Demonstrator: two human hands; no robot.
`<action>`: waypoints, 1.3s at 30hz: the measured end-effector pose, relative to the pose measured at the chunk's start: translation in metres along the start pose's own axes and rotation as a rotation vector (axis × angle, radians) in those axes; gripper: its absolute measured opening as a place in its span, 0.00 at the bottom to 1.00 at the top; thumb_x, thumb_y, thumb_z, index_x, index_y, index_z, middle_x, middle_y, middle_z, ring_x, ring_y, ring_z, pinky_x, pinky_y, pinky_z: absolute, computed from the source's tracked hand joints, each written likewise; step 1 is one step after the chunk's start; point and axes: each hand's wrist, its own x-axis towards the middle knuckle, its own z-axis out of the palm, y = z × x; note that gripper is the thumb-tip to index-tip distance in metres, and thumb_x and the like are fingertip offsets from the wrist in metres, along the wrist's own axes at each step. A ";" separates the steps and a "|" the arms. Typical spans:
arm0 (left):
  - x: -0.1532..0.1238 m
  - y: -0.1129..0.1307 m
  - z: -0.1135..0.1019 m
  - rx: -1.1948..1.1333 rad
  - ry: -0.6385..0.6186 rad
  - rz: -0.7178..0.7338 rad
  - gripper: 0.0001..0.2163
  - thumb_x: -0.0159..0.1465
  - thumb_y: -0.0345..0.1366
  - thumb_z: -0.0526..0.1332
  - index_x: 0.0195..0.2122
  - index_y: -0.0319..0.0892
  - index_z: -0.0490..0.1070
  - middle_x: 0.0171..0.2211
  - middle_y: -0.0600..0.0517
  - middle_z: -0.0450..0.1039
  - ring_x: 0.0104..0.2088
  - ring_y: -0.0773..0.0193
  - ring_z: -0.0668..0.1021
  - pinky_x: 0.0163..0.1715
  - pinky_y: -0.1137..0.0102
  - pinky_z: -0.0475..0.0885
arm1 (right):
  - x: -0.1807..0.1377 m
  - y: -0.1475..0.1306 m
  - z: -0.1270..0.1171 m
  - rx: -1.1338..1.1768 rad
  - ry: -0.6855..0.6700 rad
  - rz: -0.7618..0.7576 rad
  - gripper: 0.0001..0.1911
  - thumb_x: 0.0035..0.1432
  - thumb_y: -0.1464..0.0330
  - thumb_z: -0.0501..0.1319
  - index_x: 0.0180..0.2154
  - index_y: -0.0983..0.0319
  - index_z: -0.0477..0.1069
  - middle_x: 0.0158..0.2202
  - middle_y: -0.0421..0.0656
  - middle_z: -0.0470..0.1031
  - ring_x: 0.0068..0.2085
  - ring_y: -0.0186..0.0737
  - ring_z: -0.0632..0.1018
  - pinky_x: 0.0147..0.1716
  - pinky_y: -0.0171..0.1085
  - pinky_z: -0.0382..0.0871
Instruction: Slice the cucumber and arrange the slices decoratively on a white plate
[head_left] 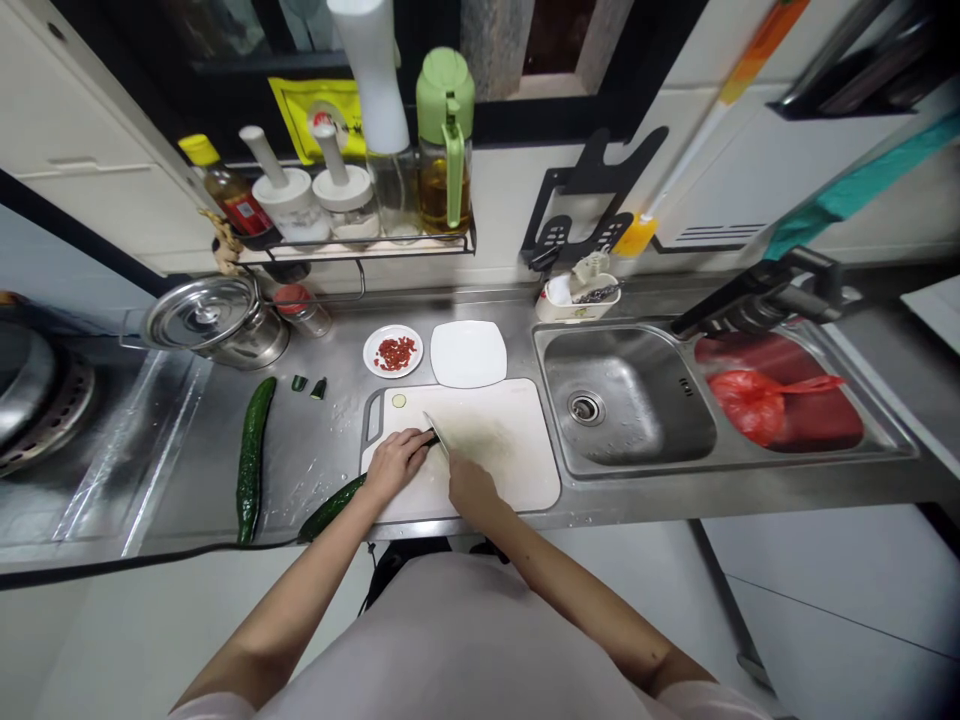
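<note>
Steel countertop (pixel 195 440) stretches across, a whole cucumber (pixel 256 460) lying at left. Another cucumber (pixel 331 509) slants onto the cutting board (pixel 529 430), partly hidden beneath the left hand (pixel 396 466), which is closed over it. Probably firm, fairly light, slippery if wet, it should hold best pressed down just short of the knife (pixel 437 432), around which the right hand (pixel 474 490) is clamped.

Long dark-green cucumber (pixel 328 510): skin glossy. White rectangular cutting board (pixel 525 440): plastic-looking, smooth, matt. Silver knife blade (pixel 436 432): metal. Grey steel counter (pixel 214 430): smooth, streaky sheen. Round lidded steel pot (pixel 259 345): polished. Red plastic bag (pixel 748 405): crinkled, glossy.
</note>
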 end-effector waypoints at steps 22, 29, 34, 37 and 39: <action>-0.002 0.004 0.000 0.092 -0.026 -0.039 0.16 0.69 0.39 0.53 0.55 0.50 0.70 0.47 0.50 0.74 0.43 0.62 0.75 0.46 0.68 0.70 | 0.016 0.007 0.018 0.086 0.116 -0.012 0.19 0.63 0.77 0.46 0.53 0.68 0.64 0.40 0.53 0.77 0.44 0.45 0.78 0.41 0.37 0.67; -0.003 0.012 -0.004 0.137 -0.050 -0.127 0.17 0.68 0.41 0.53 0.56 0.50 0.68 0.47 0.50 0.75 0.45 0.60 0.76 0.44 0.68 0.70 | 0.013 0.023 0.011 -0.018 0.147 -0.060 0.15 0.65 0.74 0.47 0.51 0.67 0.64 0.40 0.52 0.76 0.41 0.43 0.77 0.38 0.37 0.66; -0.004 0.015 -0.011 0.072 -0.071 -0.184 0.19 0.67 0.45 0.55 0.57 0.49 0.67 0.48 0.49 0.75 0.46 0.59 0.76 0.46 0.68 0.70 | 0.004 0.035 0.008 -0.133 0.209 -0.057 0.15 0.65 0.76 0.46 0.49 0.65 0.65 0.40 0.50 0.75 0.39 0.41 0.77 0.36 0.36 0.66; -0.006 0.016 -0.013 0.012 -0.035 -0.230 0.18 0.68 0.44 0.54 0.56 0.48 0.69 0.48 0.48 0.75 0.47 0.58 0.76 0.48 0.66 0.70 | -0.004 0.041 0.004 -0.229 0.233 -0.016 0.17 0.64 0.77 0.46 0.50 0.63 0.65 0.41 0.49 0.73 0.37 0.40 0.77 0.33 0.35 0.64; -0.008 0.014 -0.013 -0.048 0.029 -0.286 0.17 0.69 0.42 0.51 0.55 0.47 0.70 0.49 0.48 0.75 0.48 0.58 0.76 0.50 0.65 0.69 | -0.009 0.046 0.000 -0.282 0.266 0.004 0.17 0.64 0.78 0.46 0.50 0.61 0.65 0.42 0.48 0.73 0.36 0.39 0.76 0.32 0.35 0.63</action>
